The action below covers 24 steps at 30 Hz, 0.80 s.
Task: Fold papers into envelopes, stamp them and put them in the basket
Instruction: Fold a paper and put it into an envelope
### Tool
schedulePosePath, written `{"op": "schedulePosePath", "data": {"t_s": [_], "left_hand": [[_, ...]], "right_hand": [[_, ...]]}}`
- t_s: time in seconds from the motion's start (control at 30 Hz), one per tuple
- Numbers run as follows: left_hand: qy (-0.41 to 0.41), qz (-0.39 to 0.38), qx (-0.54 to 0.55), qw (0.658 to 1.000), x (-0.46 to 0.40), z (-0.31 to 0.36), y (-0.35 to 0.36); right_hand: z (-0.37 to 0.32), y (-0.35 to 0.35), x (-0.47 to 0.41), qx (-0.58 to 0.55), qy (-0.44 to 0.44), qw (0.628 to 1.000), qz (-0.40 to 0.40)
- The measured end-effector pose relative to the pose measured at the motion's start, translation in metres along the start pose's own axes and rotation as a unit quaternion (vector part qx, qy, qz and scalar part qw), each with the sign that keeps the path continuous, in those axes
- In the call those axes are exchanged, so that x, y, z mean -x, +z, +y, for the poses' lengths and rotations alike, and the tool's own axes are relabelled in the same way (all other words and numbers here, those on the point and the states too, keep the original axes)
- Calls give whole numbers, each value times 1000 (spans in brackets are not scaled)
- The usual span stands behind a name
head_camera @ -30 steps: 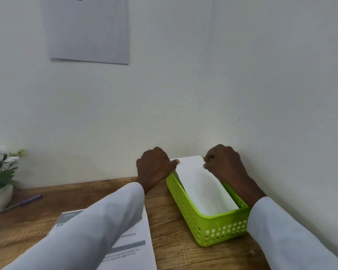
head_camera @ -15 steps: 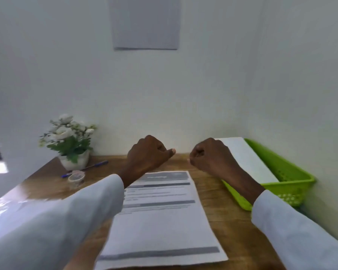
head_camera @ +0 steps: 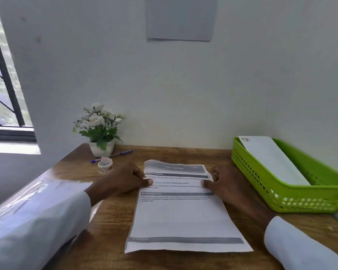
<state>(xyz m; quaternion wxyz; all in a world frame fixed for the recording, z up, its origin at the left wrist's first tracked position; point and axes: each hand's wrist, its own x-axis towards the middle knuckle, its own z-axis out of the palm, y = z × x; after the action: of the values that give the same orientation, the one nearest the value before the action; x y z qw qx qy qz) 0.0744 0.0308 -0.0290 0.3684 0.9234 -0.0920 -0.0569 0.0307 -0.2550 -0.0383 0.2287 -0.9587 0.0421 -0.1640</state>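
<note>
Printed paper [head_camera: 181, 209] lies flat at lower centre of frame on wooden desk [head_camera: 183, 154], far edge lifted slightly. Left hand [head_camera: 123, 181] pinches paper's left edge near top, thumb over sheet, fingers curled beneath. Right hand [head_camera: 221, 184] pinches right edge likewise, thumb on top. Green basket [head_camera: 265, 184] at right of frame, well apart from paper, holds white envelope [head_camera: 271, 158]. Upper left of desk: tape roll [head_camera: 105, 166], pen [head_camera: 113, 155], flower pot [head_camera: 101, 148].
</note>
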Motion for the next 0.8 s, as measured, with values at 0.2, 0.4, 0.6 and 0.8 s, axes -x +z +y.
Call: {"op": "schedulePosePath", "data": {"t_s": [0.2,0.4,0.6,0.8], "left_hand": [[-30,40,226,973,0,0,13],[-19,48,327,944,1,-3,11],[3,73,361,930,-4,-6,13],[5,44,426,903,-1,-2,14]], "right_hand": [[5,13,-2,-397,102,912,-6],[12,6,-4,-502,93,858,-63],[12,-1,-5,-538,70,829,-134],[17,-1,-6,-548,101,815,-159]]}}
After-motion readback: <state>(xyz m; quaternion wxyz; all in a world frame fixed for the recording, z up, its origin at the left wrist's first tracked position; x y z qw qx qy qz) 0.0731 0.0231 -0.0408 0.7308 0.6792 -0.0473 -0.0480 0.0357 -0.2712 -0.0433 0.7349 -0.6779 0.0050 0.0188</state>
